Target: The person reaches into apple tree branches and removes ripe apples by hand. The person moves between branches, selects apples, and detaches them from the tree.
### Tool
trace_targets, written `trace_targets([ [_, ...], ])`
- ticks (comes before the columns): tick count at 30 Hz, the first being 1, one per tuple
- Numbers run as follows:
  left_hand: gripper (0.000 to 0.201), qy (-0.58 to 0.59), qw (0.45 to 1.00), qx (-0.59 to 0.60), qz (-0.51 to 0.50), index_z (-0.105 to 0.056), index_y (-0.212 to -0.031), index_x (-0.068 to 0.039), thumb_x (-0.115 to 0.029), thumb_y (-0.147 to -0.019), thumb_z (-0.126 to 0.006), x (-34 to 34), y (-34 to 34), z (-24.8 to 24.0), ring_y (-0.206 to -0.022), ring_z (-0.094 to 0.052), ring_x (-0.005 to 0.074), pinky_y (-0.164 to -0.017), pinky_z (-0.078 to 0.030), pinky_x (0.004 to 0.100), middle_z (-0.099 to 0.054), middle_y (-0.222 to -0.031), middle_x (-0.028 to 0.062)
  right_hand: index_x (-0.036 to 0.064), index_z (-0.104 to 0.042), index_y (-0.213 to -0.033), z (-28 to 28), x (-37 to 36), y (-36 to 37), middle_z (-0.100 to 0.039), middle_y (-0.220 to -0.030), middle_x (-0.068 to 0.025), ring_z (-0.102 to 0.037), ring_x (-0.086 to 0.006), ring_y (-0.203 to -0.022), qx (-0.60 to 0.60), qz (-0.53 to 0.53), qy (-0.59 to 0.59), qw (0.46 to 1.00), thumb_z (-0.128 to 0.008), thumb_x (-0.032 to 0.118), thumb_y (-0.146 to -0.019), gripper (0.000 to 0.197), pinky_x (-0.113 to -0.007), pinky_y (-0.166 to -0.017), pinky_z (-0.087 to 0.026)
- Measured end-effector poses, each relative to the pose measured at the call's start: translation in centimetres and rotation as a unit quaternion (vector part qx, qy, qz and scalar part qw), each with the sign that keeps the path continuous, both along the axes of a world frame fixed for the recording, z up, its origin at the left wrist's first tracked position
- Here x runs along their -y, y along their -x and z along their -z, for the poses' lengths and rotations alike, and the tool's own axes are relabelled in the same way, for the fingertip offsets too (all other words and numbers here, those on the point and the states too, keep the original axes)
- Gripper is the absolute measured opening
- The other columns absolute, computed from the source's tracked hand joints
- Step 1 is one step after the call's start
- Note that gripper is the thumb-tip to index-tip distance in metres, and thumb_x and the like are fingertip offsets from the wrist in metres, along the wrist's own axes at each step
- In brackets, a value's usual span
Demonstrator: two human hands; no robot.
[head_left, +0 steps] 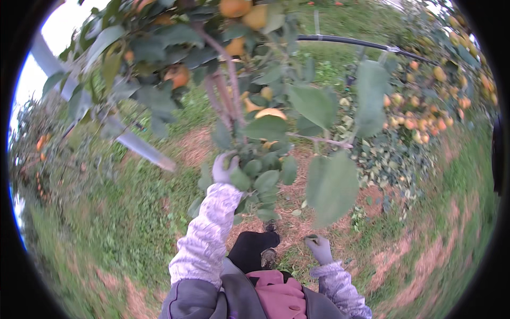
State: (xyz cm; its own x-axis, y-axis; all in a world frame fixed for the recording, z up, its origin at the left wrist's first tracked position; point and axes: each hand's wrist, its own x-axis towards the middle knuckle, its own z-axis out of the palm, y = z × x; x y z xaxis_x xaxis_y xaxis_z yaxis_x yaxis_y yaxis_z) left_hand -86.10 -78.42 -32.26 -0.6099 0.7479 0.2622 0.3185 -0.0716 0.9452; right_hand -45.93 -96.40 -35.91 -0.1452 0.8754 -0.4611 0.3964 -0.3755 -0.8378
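My left hand [224, 168], in a pale glove, reaches up into the low leaves [265, 182] of a fruit tree. Its fingers are curled among the foliage, and leaves partly hide what they grip. Lower down to the right is my right hand [320, 250], also in a pale glove, held near my body. Its fingers are closed on a small dark green piece that looks like a leaf [313, 237]. Above my left hand, orange-yellow fruit [271, 114] hangs among the leaves near the forked branches [226, 95]. Large leaves [333, 189] hang close in front on the right.
A grey post [141, 149] slants in at the left. A black hose [366, 42] runs across the upper right. Behind it, another tree bears many fruits [419, 122]. Grass and dry straw [393, 260] cover the ground; my boot [269, 259] shows below.
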Motion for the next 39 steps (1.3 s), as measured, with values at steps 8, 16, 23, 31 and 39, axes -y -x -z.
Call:
trace_targets([
  [8, 0.034, 0.021, 0.979, -0.197, 0.038, -0.071, -0.115, -0.006, -0.008, -0.082, -0.077, 5.0, 0.1, -4.0, -0.105, -0.066, 0.0350, -0.093, -0.053, 0.0413, -0.067, -0.112, 0.0161, -0.0016, -0.067, -0.125, 0.0, 1.9, 1.6, -0.071, -0.098, 0.0024, -0.062, -0.0079, -0.081, -0.079, 0.002, 0.084, 0.993, -0.071, 0.009, -0.090, 0.037, -0.025, -0.074, -0.050],
  [16, 0.084, 0.138, 0.976, -0.154, 0.072, -0.043, -0.149, -0.004, -0.024, -0.078, -0.083, 4.0, 0.0, -2.8, -0.128, -0.053, 0.0396, -0.101, -0.047, 0.0494, -0.052, -0.139, 0.0227, -0.0007, -0.068, -0.118, -12.6, -12.0, 12.8, -0.070, -0.108, -0.0065, -0.064, -0.0145, -0.099, -0.093, -0.157, -0.151, 0.971, -0.071, 0.009, -0.091, 0.029, -0.034, -0.088, -0.052],
  [23, 0.027, 0.112, 0.912, 0.287, 0.272, -0.075, -0.101, 0.000, -0.026, -0.093, -0.074, -3.5, 0.8, -5.7, -0.073, -0.061, 0.0087, -0.070, -0.051, 0.0296, -0.072, -0.083, 0.0019, 0.0003, -0.057, -0.133, -12.0, -12.9, 19.2, -0.063, -0.121, -0.0058, -0.060, -0.0150, -0.107, -0.280, 0.000, -0.001, 0.960, -0.068, 0.006, -0.094, 0.041, -0.035, -0.094, -0.050],
  [31, 0.030, 0.141, 0.902, 0.232, 0.335, -0.075, -0.106, -0.001, -0.027, -0.094, -0.074, -6.1, 2.6, -2.7, -0.073, -0.062, 0.0076, -0.068, -0.051, 0.0293, -0.072, -0.083, 0.0004, -0.0022, -0.052, -0.135, -10.6, -13.6, 19.2, -0.062, -0.131, -0.0100, -0.061, -0.0192, -0.115, -0.294, -0.019, 0.045, 0.955, -0.062, 0.004, -0.098, 0.039, -0.037, -0.101, -0.050],
  [39, 0.034, 0.178, 0.840, 0.241, 0.453, -0.071, -0.118, 0.000, -0.024, -0.094, -0.073, -7.8, 2.8, -2.6, -0.089, -0.065, 0.0117, -0.081, -0.053, 0.0322, -0.074, -0.100, 0.0070, -0.0022, -0.058, -0.123, -14.6, -15.2, 19.5, -0.068, -0.113, -0.0074, -0.065, -0.0167, -0.102, -0.168, 0.008, -0.002, 0.986, -0.068, -0.002, -0.091, 0.034, -0.034, -0.091, -0.054],
])
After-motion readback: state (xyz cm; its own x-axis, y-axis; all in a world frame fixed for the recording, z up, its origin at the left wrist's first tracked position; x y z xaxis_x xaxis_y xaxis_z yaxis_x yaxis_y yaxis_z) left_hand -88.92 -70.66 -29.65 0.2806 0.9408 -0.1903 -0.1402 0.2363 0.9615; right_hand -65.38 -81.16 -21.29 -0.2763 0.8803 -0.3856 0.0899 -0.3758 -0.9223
